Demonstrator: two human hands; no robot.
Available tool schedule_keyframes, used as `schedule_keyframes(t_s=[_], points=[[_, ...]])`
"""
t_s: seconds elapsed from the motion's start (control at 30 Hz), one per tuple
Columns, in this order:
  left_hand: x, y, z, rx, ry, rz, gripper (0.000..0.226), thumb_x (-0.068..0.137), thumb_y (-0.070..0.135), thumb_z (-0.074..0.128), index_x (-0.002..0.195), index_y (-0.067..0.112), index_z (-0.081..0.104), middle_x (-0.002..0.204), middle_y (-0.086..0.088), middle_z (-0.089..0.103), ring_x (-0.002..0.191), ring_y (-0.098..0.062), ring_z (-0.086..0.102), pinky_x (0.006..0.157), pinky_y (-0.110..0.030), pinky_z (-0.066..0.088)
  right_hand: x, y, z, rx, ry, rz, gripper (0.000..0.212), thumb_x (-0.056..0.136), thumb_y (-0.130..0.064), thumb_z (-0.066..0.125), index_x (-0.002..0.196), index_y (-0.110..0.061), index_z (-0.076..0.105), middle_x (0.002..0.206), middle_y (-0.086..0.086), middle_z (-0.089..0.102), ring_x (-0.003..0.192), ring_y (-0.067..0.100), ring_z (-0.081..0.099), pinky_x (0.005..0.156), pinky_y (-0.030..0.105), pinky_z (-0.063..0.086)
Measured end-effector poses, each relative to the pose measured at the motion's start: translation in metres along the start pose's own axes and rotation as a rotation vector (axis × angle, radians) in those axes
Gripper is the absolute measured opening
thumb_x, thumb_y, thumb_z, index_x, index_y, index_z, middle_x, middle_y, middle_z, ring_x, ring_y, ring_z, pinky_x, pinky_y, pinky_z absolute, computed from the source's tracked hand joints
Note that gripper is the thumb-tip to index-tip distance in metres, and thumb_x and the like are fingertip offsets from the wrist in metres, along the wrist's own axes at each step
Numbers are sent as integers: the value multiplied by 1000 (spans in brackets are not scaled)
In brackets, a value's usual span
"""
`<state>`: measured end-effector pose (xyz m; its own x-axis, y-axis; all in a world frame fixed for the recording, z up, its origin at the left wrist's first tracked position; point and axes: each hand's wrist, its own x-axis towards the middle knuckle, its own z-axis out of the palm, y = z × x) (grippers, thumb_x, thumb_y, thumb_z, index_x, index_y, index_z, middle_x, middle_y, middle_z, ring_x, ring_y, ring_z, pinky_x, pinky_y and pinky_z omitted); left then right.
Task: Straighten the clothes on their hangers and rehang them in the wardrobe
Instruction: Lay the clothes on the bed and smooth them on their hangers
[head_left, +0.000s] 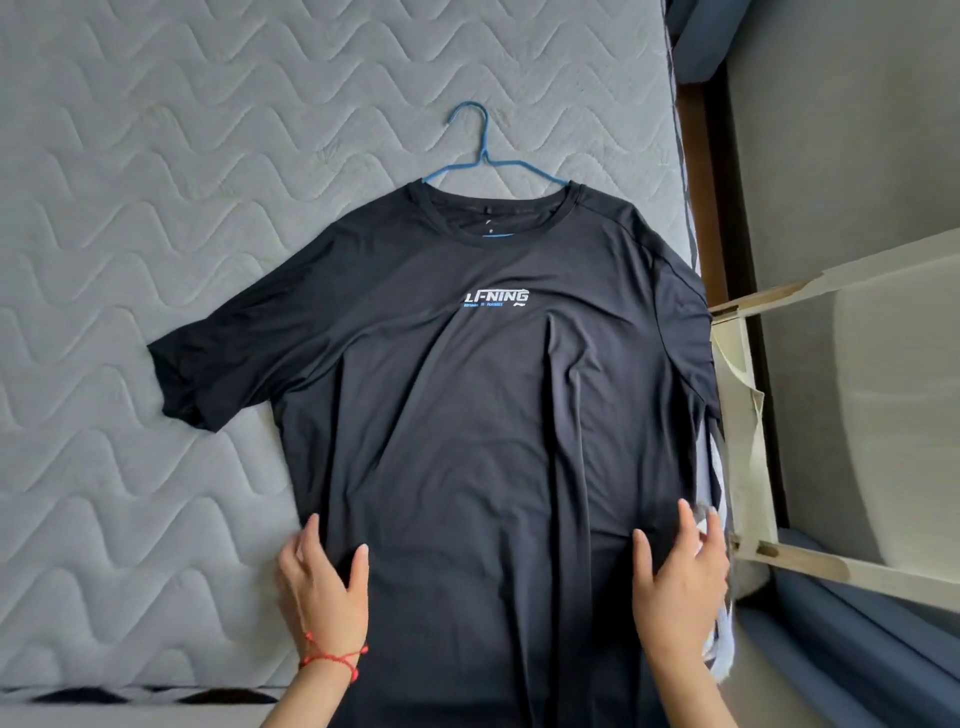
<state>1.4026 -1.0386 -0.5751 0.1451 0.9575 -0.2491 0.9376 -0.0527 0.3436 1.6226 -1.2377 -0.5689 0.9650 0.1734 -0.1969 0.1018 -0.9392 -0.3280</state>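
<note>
Hands, left hand (322, 582) and right hand (678, 577), fingers spread flat on black t-shirt (441, 415); soft, light, slippery-looking; lift by blue hanger (480, 150) hook.

Grey wave-quilted mattress (156, 208), pale wooden chair (753, 467) beside it on grey floor (831, 130).

1. Soft, even daylight; moderately bright, no harsh glare.
2. The black T-shirt (467, 395) reads dark, its folds beyond the fingertips showing only as faint grey sheen.
3. Weak shadows sit under the left hand (322, 587) and right hand (675, 582), close beneath the fingers.
4. Wide-angle bending curves the mattress (130, 208) edge, to the right of the right-hand fingers.
5. Focus is slightly soft throughout; the chest lettering's small print is unreadable.
</note>
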Motion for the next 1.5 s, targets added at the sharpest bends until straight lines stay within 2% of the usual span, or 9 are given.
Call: schedule_keyframes(t_s=[0.2, 0.3, 0.57, 0.8, 0.97, 1.1, 1.27, 1.33, 1.5], points=[[-5, 5, -16, -354, -42, -517, 52, 86, 36, 56, 88, -16, 56, 90, -29, 59, 91, -46, 54, 79, -46, 41, -21, -8, -20, 279, -83, 464, 45, 91, -25, 55, 127, 1, 44, 123, 24, 56, 115, 40, 50, 93, 44, 37], [-6, 3, -22, -421, -107, -634, 42, 92, 33, 50, 82, -7, 58, 83, -20, 57, 80, -34, 48, 76, -36, 35, -31, -3, -24, 306, -68, 494, 28, 95, -24, 47, 101, 2, 54, 97, 25, 59, 102, 42, 53, 85, 44, 37], [21, -38, -50, -366, 18, -607, 40, 95, 21, 46, 96, -16, 60, 103, -38, 60, 98, -51, 52, 89, -45, 41, -7, 28, -45, 299, 27, 602, 36, 98, -23, 39, 110, 5, 58, 114, 33, 58, 109, 49, 48, 91, 49, 38], [17, -44, -58, -343, -271, -514, 56, 80, 49, 62, 91, -6, 63, 101, -26, 65, 100, -42, 57, 81, -39, 39, -12, 31, -46, 314, -118, 595, 53, 90, -47, 47, 121, -4, 54, 121, 23, 58, 117, 41, 47, 96, 47, 37], [-11, -53, -50, -323, -424, -552, 42, 83, 33, 64, 98, -6, 64, 102, -20, 66, 105, -38, 57, 91, -38, 39, -37, 39, -49, 266, -204, 593, 44, 87, -41, 57, 108, -3, 58, 107, 20, 60, 113, 40, 49, 90, 44, 39], [-19, -69, -54, -241, -311, -587, 47, 89, 35, 56, 91, -12, 65, 102, -32, 65, 101, -46, 57, 86, -42, 43, -47, 54, -56, 161, -223, 615, 29, 92, -33, 51, 92, -6, 60, 109, 24, 62, 92, 36, 50, 82, 41, 41], [-12, -80, -64, -119, -298, -457, 27, 87, 20, 59, 68, 1, 54, 94, -33, 65, 92, -47, 58, 72, -40, 39, -50, 57, -63, 35, -237, 579, 32, 93, -27, 49, 116, -7, 57, 119, 22, 59, 111, 40, 52, 90, 44, 42], [-10, -81, -72, -84, -291, -391, 15, 83, 11, 63, 81, -3, 58, 93, -31, 65, 94, -47, 59, 77, -43, 45, -54, 53, -66, -11, -244, 503, 36, 91, -23, 51, 122, -5, 53, 122, 23, 55, 112, 40, 51, 92, 45, 41], [-21, -69, -103, 26, -371, -217, 31, 82, 14, 62, 111, 2, 58, 112, -27, 56, 108, -42, 53, 89, -45, 44, -81, 18, -80, -65, -299, 302, 42, 90, -22, 51, 129, -8, 47, 130, 19, 50, 119, 36, 47, 96, 46, 38]])
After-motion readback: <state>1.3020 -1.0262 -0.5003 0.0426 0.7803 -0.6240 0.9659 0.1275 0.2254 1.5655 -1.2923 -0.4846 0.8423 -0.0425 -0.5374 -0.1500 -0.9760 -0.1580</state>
